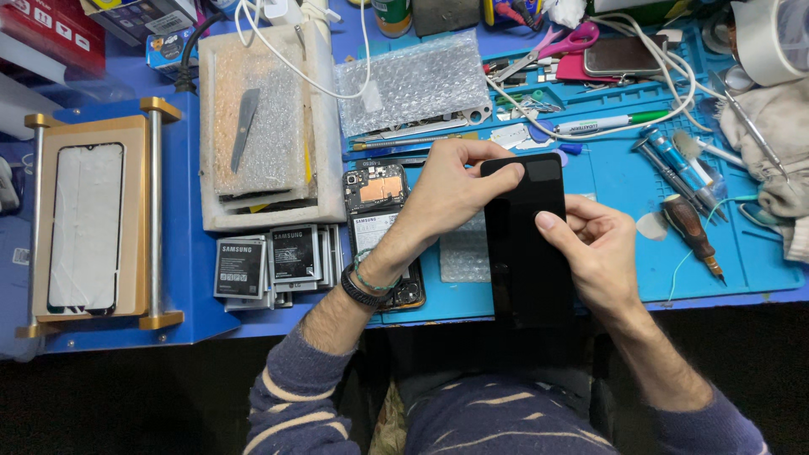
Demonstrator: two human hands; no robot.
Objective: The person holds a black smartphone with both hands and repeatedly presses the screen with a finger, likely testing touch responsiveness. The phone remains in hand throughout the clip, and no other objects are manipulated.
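Held upright in the view: a black phone screen panel (529,244), long axis running from the near tabletop (742,253) edge away toward the far side, top end pointing away from the body, glass face up. Positioned over the near edge of the blue mat, lower end hanging past it above the lap.

Far left of the panel: a gold and wood frame press (93,217) with a phone glass lying in it. Nearer, still left of the panel: a white foam block (270,126) with bubble wrap and a thin grey blade on top, then a pile of flat phone batteries (270,261). Just left of the panel, partly under the wrist: an opened phone (379,227) showing its board and battery.

Left hand (447,198) wrapped on the panel's upper left corner, fingers over the top edge; grip closed on it. Right hand (594,248) pinching the right side edge, thumb on the glass; grip closed too.

Right of the panel: a wooden-handled screwdriver (693,236), a blue precision driver (674,160), a grey cloth (779,143).

Panel surface glossy, dark, plain, with soft reflections.
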